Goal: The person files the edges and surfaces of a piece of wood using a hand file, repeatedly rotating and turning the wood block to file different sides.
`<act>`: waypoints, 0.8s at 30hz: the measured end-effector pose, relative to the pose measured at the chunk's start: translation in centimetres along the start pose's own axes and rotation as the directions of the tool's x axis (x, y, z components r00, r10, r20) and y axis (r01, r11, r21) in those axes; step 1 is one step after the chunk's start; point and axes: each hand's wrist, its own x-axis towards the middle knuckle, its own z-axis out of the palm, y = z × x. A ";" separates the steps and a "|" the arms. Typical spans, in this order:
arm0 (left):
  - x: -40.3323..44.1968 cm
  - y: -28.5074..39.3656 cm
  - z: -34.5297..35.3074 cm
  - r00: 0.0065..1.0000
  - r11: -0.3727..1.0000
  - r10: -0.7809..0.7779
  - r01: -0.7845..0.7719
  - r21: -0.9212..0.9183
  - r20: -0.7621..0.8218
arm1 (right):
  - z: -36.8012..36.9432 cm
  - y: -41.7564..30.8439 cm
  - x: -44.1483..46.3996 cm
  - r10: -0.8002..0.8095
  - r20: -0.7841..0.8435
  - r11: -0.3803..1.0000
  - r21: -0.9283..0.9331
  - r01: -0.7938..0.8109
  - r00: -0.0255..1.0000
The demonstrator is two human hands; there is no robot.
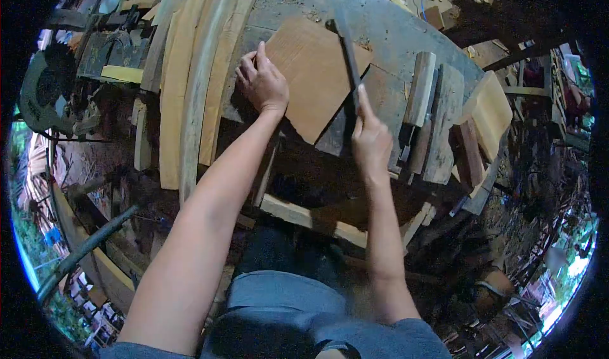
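Note:
A flat, angular light-brown wooden board (pixel 314 73) lies on the worktable, one corner toward me. My left hand (pixel 263 83) presses against its left edge, fingers bent around that side and partly hidden. My right hand (pixel 371 133) is closed around the near end of a long, narrow dark tool (pixel 349 57), its index finger stretched along it. The tool reaches away from me across the board's right edge. It is slightly smeared, and whether it is a file or a blade is unclear.
Long curved wooden strips (pixel 196 86) stand left of the board. Shorter wood blocks (pixel 420 89) and a curved pale piece (pixel 491 114) lie to the right. Wood chips are scattered on the worktable (pixel 393 32). A dark toothed disc (pixel 47 86) is at far left.

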 end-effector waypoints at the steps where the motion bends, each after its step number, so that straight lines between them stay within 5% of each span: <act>1: 0.1 -0.3 0.6 0.999 1.000 0.024 -0.025 -0.011 -0.028 | -0.6 -0.3 1.7 0.015 -0.010 1.000 -0.001 -0.015 1.000; 8: 0.5 -0.3 1.2 0.992 0.996 0.080 -0.076 0.042 -0.100 | 0.8 -0.2 2.1 -0.003 -0.097 0.999 -0.036 -0.001 0.995; 12: 0.4 -0.1 0.6 0.997 0.998 0.051 -0.050 0.034 -0.056 | 0.4 0.1 -0.3 -0.014 -0.010 0.991 -0.132 0.013 1.000; 16: 0.3 -0.3 0.7 0.997 0.998 0.061 -0.059 0.034 -0.057 | -0.1 -0.5 6.5 0.066 -0.078 0.993 -0.089 -0.073 0.995; 24: 0.3 -0.9 1.1 0.995 0.995 0.065 -0.058 0.085 -0.078 | 0.5 0.8 1.2 -0.031 -0.064 0.989 -0.143 0.021 0.997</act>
